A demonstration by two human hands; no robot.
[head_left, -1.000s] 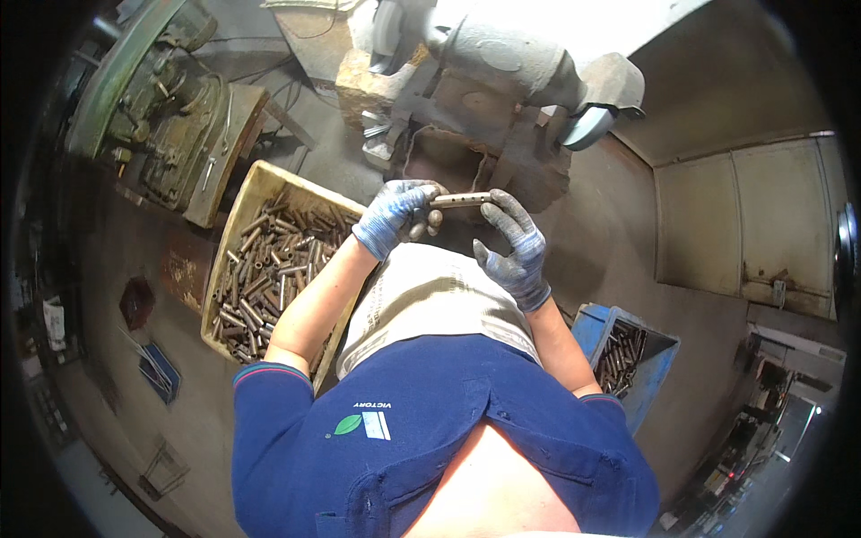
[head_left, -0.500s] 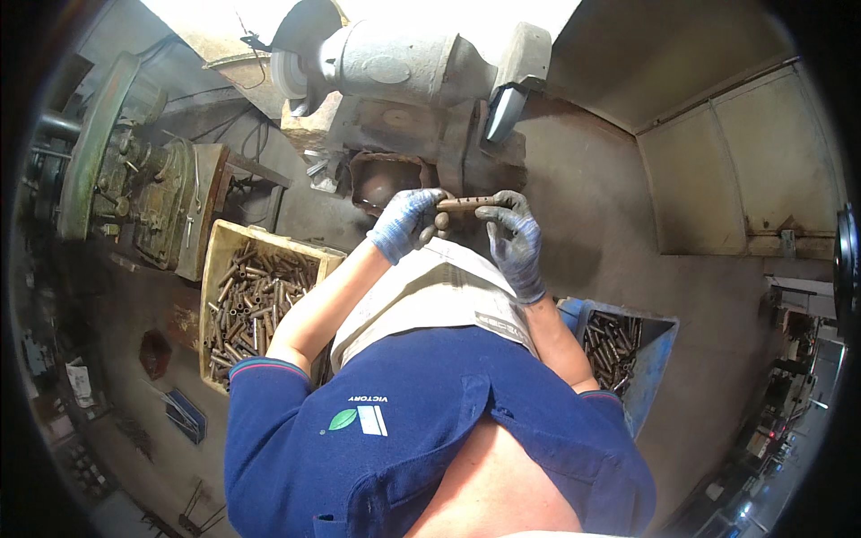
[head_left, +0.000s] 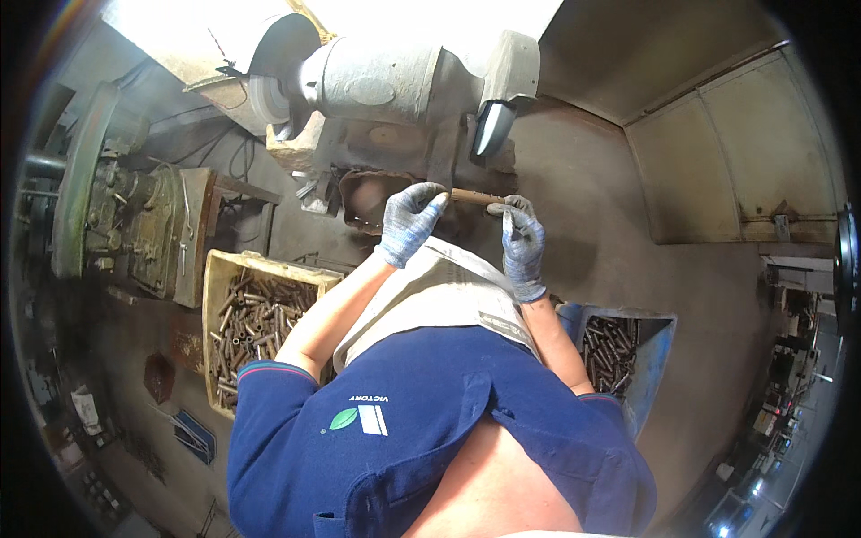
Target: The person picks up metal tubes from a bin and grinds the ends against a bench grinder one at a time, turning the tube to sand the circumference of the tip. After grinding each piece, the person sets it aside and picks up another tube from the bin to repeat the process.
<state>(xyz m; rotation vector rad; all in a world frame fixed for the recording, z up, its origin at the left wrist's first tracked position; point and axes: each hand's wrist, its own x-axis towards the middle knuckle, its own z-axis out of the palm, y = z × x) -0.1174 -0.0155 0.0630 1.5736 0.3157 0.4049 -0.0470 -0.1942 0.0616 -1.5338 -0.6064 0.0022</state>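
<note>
A brown metal tube (head_left: 475, 196) lies crosswise between my hands in front of my body, with small marks or holes along its upper edge. Its left end is pinched by my left hand (head_left: 410, 221), which wears a blue and grey work glove. My right hand (head_left: 522, 244), gloved the same way, grips the other end between thumb and fingers. Beyond the tube stands a grey bench grinder (head_left: 377, 85); its pale grinding wheel (head_left: 268, 99) is at the left end, and a shiny angled plate (head_left: 492, 127) hangs at the right.
At my left a yellowish bin (head_left: 213, 318) holds many metal tubes. A blue bin (head_left: 659, 359) with similar tubes stands at my right. Below the grinder is a rusty open container (head_left: 345, 193). A greenish machine (head_left: 152, 229) occupies the far left; a metal cabinet (head_left: 735, 161) the far right.
The tube has turned about its length, so its row of holes no longer faces up as plainly. My left hand's fingers have shifted on its end; the view has moved slightly.
</note>
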